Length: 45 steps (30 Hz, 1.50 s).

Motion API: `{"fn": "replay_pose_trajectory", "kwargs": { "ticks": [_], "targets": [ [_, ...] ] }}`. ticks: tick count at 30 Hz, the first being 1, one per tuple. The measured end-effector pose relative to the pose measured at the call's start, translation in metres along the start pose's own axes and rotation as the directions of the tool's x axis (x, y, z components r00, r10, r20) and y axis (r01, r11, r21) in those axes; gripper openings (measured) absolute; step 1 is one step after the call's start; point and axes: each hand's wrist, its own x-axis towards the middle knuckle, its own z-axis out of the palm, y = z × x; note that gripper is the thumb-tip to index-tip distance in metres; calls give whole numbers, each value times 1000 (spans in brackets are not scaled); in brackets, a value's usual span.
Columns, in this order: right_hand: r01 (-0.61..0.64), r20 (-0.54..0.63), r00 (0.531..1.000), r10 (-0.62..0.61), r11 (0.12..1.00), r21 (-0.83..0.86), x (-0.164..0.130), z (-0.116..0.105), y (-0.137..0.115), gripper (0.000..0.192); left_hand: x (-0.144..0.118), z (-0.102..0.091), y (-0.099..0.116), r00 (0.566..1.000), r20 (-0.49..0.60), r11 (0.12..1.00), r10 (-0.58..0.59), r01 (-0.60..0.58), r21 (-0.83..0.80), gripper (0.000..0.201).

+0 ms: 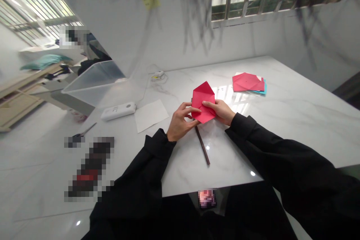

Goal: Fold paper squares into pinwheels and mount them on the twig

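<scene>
A folded piece of red paper (pixel 203 95) is held just above the white marble table (pixel 295 120), near its middle. My left hand (pixel 181 122) pinches its lower left edge with thumb and fingers. My right hand (pixel 221 110) grips its right side, thumb on top. Both arms are in black sleeves. A thin dark stick (pixel 203 146) lies on the table under my hands, pointing toward me.
A white sheet of paper (pixel 150 115) and a white oblong device (pixel 118 111) lie to the left. Red and teal papers (pixel 249 82) are stacked at the far right. A clear plastic bin (pixel 95 82) stands beyond the table's left edge. Scissors (pixel 81 134) lie at far left.
</scene>
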Motion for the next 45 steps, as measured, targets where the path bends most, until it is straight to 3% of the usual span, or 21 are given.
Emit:
{"fn": "replay_pose_trajectory", "kwargs": {
  "ticks": [9, 16, 19, 22, 31, 45],
  "targets": [
    [57, 82, 996, -46, 990, -131, -4, 3, 1, 33, -2, 10, 1, 996, -68, 996, -54, 49, -73, 22],
    [60, 98, 994, -47, 989, -134, -3, 3, 4, 33, -2, 15, 6, 962, -62, 893, -266, 222, -392, 69],
    [54, 91, 995, -42, 989, -134, -3, 3, 4, 34, 0, 13, 4, 946, -90, 860, -312, 241, -450, 97],
    [45, 88, 996, -32, 989, -142, -5, 4, 3, 34, 1, 11, -1, 940, -94, 851, -328, 251, -462, 108],
    [47, 106, 994, -31, 987, -150, -6, 6, 2, 43, 2, 10, -12, 919, -104, 841, -379, 296, -452, 86],
    [91, 136, 989, -54, 954, -285, -3, 3, 4, 50, 3, 9, -27, 904, -177, 847, -389, 275, -456, 47]
  ]
}}
